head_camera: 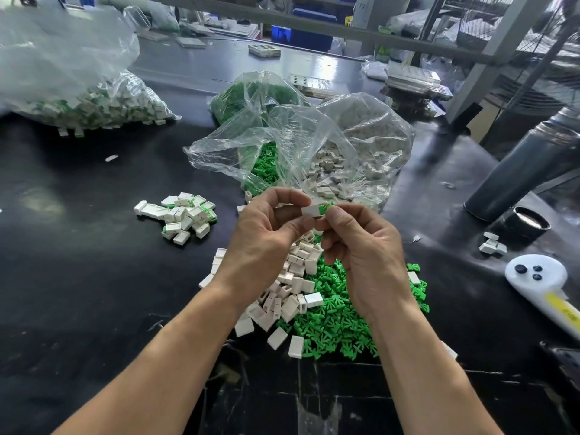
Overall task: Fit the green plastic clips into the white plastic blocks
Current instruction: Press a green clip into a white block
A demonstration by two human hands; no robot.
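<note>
On a black worktable (78, 262), heaps of white blocks (282, 296) and green clips (339, 321) lie beneath two hands. The left hand (266, 233) pinches a white block (310, 210); right hand (361, 246) fingers pinch a green clip (324, 208) at its end. No writing legible.

A glossy black worktable (94, 277) stands before grey metal shelving (489, 54).

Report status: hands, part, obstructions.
Left hand pinches white block. Right hand pinches green clip at the block's end. Nothing in the way.
</note>
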